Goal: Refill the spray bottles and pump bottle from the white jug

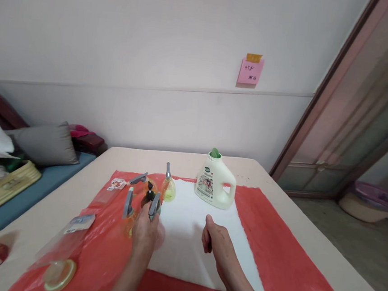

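At the near left, a round jar-like thing with a pale rim (pixel 59 275) and a clear labelled packet (pixel 80 226) lie on the red sheet (pixel 103 255). Right of them stands an orange sprayer (pixel 128 206) with a grey trigger, just beside the left hand (pixel 145 229). That hand's fingers appear closed around the neck of the grey-headed sprayer (pixel 154 205); its fingertips are partly hidden, so the exact grip is unclear. A dark pump bottle (pixel 149 195) stands close behind the hand, and a yellowish sprayer (pixel 169 189) is upright farther off, by the far left edge of the white sheet (pixel 184 253).

The cream jug (pixel 207 183) stands upright at the far side of that sheet, something green in its mouth. Nearer, the right hand (pixel 218 242) is over the sheet, fingers folded in, thumb raised, nothing visible in it.

The step in hand looks like gripping or placing the grey-headed sprayer within the cluster. Moving it would call for a steady hold and room from the neighbouring bottles.
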Motion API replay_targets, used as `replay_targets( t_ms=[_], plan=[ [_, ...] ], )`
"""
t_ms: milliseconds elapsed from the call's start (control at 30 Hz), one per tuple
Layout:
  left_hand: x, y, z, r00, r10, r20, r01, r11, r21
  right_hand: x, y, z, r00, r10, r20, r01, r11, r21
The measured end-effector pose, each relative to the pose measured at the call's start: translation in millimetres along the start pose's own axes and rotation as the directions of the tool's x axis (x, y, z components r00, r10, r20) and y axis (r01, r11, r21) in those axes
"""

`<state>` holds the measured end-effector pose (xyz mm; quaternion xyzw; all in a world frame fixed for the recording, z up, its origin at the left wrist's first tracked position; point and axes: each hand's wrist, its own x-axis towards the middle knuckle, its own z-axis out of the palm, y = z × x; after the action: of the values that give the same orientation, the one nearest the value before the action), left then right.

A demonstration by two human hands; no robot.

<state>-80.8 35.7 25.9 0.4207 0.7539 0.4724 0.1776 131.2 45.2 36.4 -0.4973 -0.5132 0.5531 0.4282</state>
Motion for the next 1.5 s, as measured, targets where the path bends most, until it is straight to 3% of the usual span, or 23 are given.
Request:
replay_targets(
  t_ms=[67, 133, 233, 267, 300, 400, 467, 533, 600, 700, 867, 1000, 1100, 1233, 1333, 1433, 1500],
  plan=[
    [-3, 5, -0.9, 0.998, 0.003, -0.059, -0.005, 0.999, -0.031, 0, 1, -1, 1.000, -0.001, 0.002, 0.001, 1.000, 0.000],
    [-10, 11, -2.3, 0.981, 0.021, -0.191, -0.038, 0.996, -0.082, 1, 1, -1, 1.000, -0.010, -0.007, 0.010, 1.000, 0.003],
    [-31, 19, -3.0, 0.880, 0.065, -0.470, -0.150, 0.978, -0.146, -1, 2, -1, 0.998, -0.060, -0.038, 0.059, 0.998, -0.023],
    [-40, 20, -2.2, 0.847, 0.071, -0.526, -0.185, 0.968, -0.167, -2, 3, 0, 0.994, -0.101, -0.050, 0.099, 0.994, -0.055],
    [-49, 21, -0.8, 0.844, 0.073, -0.531, -0.213, 0.955, -0.208, -4, 5, 2, 0.984, -0.166, -0.058, 0.160, 0.982, -0.100],
    [-72, 24, 8.4, 0.925, 0.112, -0.364, -0.281, 0.844, -0.457, -12, 11, 8, 0.891, -0.453, 0.016, 0.441, 0.856, -0.269],
    [-79, 25, 17.6, 0.976, 0.128, -0.178, -0.212, 0.759, -0.616, -16, 15, 13, 0.818, -0.557, 0.142, 0.570, 0.751, -0.333],
    [-79, 28, 27.4, 0.996, 0.086, -0.007, -0.068, 0.732, -0.678, -15, 19, 17, 0.835, -0.495, 0.241, 0.550, 0.740, -0.386],
    [-73, 31, 35.0, 0.997, 0.024, 0.078, 0.035, 0.733, -0.679, -8, 24, 18, 0.905, -0.354, 0.235, 0.425, 0.762, -0.488],
    [-57, 31, 38.2, 0.999, -0.039, 0.036, 0.053, 0.733, -0.678, 14, 37, 12, 0.969, -0.230, 0.093, 0.235, 0.730, -0.641],
    [-36, 27, 26.4, 0.995, -0.073, -0.066, 0.006, 0.712, -0.702, 49, 65, 3, 0.985, -0.160, -0.064, 0.051, 0.627, -0.777],
    [-29, 24, 22.1, 0.993, -0.099, -0.066, 0.020, 0.684, -0.729, 81, 74, 12, 0.981, -0.188, -0.050, 0.068, 0.574, -0.816],
    [-23, 22, 21.6, 0.991, -0.113, -0.077, 0.018, 0.668, -0.744, 109, 75, 22, 0.972, -0.236, -0.010, 0.132, 0.581, -0.803],
    [-14, 17, 16.6, 0.986, -0.130, -0.103, 0.009, 0.663, -0.748, 131, 81, 15, 0.937, -0.348, -0.021, 0.223, 0.644, -0.732],
    [-12, 16, 11.3, 0.980, -0.154, -0.128, 0.005, 0.660, -0.751, 131, 85, -10, 0.870, -0.438, -0.225, 0.197, 0.728, -0.657],
    [-14, 20, 7.6, 0.968, -0.186, -0.167, -0.001, 0.666, -0.746, 127, 82, -37, 0.783, -0.425, -0.455, 0.130, 0.826, -0.549],
    [-16, 24, 6.5, 0.958, -0.201, -0.202, -0.011, 0.682, -0.731, 127, 76, -47, 0.774, -0.381, -0.505, 0.120, 0.872, -0.474]
  ],
)
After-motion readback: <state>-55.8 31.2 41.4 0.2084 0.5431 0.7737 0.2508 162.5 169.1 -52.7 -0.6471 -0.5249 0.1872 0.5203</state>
